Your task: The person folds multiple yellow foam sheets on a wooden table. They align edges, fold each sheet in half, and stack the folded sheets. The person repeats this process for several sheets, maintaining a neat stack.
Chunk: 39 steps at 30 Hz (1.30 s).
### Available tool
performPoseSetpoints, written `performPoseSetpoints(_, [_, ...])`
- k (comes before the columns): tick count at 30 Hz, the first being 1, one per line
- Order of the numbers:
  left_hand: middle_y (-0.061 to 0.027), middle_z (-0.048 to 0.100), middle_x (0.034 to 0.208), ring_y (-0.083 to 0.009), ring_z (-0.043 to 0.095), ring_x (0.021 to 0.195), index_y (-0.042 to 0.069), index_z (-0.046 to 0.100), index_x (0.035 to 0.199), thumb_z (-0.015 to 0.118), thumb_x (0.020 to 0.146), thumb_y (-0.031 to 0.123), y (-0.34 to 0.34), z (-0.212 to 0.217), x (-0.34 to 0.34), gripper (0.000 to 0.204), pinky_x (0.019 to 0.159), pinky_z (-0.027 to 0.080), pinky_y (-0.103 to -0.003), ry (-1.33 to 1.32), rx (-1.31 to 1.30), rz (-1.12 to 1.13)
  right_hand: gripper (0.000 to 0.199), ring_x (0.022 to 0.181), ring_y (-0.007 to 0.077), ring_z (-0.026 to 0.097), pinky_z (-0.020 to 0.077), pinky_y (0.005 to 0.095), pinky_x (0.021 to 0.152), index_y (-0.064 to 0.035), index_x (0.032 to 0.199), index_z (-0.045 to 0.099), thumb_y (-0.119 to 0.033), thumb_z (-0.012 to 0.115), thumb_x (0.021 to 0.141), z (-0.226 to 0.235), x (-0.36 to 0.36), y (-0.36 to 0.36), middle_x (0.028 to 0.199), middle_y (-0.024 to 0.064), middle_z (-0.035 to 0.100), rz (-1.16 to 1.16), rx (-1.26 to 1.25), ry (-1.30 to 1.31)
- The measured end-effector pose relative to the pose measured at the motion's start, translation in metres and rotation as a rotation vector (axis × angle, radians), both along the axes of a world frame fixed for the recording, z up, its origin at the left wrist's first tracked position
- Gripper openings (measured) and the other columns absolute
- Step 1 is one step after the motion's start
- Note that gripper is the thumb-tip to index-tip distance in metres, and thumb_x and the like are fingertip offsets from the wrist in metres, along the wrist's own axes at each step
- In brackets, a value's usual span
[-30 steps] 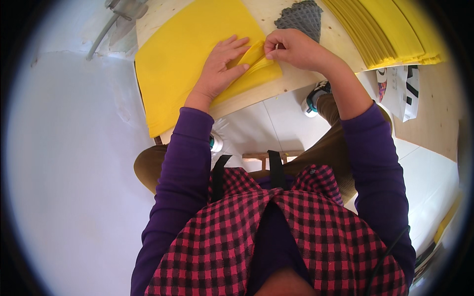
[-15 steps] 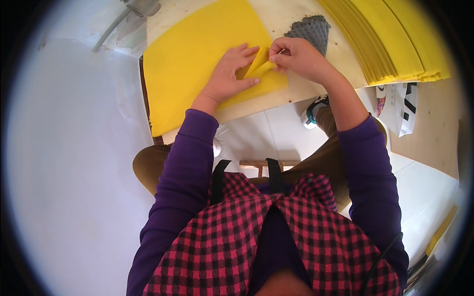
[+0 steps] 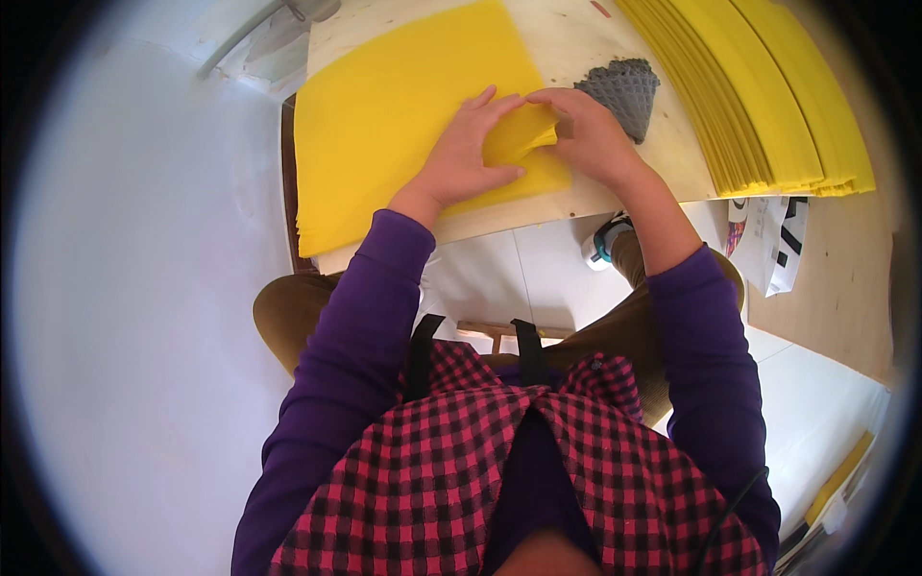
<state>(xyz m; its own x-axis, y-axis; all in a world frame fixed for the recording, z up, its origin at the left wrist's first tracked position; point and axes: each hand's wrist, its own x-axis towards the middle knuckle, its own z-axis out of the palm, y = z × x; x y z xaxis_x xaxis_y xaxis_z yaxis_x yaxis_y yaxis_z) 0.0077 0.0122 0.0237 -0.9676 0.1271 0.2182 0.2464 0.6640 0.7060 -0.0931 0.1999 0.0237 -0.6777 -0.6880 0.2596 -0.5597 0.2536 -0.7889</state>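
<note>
A stack of yellow sheets (image 3: 384,115), soft like paper or thin cloth, lies on the pale wooden table. One corner is bent up into a fold (image 3: 519,139) between my hands. My left hand (image 3: 466,149) rests on the sheets left of this fold, thumb and fingers apart. From the right, my right hand (image 3: 591,139) curls around the fold, its index finger reaching over the top and its thumb against the edge. The exact grip of its fingertips is partly hidden. Just beyond my right hand sits a dark grey, quilted-looking wedge-shaped piece (image 3: 622,96).
Thick stacks of yellow pleated sheets (image 3: 740,96) fill the right side of the table (image 3: 562,43). Below them stands a white printed bag (image 3: 778,250) beside a wooden board (image 3: 831,288). The table's front edge runs above my knees. A pale wall is on the left.
My right hand has gone from a tight pinch with a thin pale thing at the fingertips to a wider curl around the fold. The view has shifted slightly.
</note>
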Motion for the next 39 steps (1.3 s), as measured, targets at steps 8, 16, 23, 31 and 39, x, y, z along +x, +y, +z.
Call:
performPoseSetpoints(8, [-0.0138,0.041,0.144,-0.0328,0.022,0.142,0.012,0.035,0.144,0.074,0.071,0.022,0.004,0.012,0.003,0.083,0.116,0.018,-0.047,0.021,-0.122,0.026,0.031,0.096,0.0238,0.062,0.0460,0.0311,0.087,-0.0078,0.099,0.069,0.006,0.067,0.072,-0.011,-0.008,-0.005,0.098,0.0077,0.068,0.214,0.013,0.157])
performPoseSetpoints(16, [-0.0089,0.047,0.142,-0.0299,0.038,0.135,0.019,0.034,0.145,0.074,0.072,0.022,-0.050,0.035,0.085,0.083,0.114,0.019,-0.052,-0.063,-0.436,0.237,0.014,0.067,0.0123,0.055,0.0460,0.0257,0.065,-0.0054,0.098,0.069,-0.007,0.067,0.083,-0.013,-0.006,-0.014,0.076,0.0050,0.064,0.002,-0.021,-0.144])
performPoseSetpoints(23, [-0.0104,0.066,0.113,-0.0250,0.060,0.108,0.008,0.058,0.126,0.071,0.075,0.006,-0.150,0.023,0.163,0.053,0.100,0.040,-0.038,-0.106,-0.064,0.649,0.018,0.059,0.0039,0.046,0.0392,0.0225,0.053,-0.0028,0.100,0.068,-0.016,0.067,0.088,-0.021,-0.015,-0.019,0.071,-0.0053,0.055,-0.070,-0.117,-0.446])
performPoseSetpoints(31, [-0.0056,0.067,0.103,-0.0125,0.061,0.095,-0.004,0.063,0.110,0.065,0.086,0.006,-0.194,0.001,0.161,0.026,0.084,0.048,-0.027,-0.087,0.681,0.697,0.023,0.076,0.0054,0.054,0.0436,0.0201,0.067,0.0013,0.108,0.064,-0.014,0.064,0.091,-0.007,-0.007,-0.026,0.090,-0.0019,0.064,-0.071,-0.272,-0.655])
performPoseSetpoints(39, [-0.0043,0.068,0.100,-0.0092,0.062,0.089,-0.003,0.063,0.108,0.063,0.091,0.013,-0.198,-0.003,0.141,0.023,0.080,0.047,-0.025,-0.017,0.828,0.686,0.024,0.081,0.0048,0.055,0.0439,0.0204,0.072,0.0016,0.109,0.064,-0.016,0.061,0.093,0.003,-0.009,-0.036,0.093,-0.0013,0.064,-0.205,-0.205,-0.493])
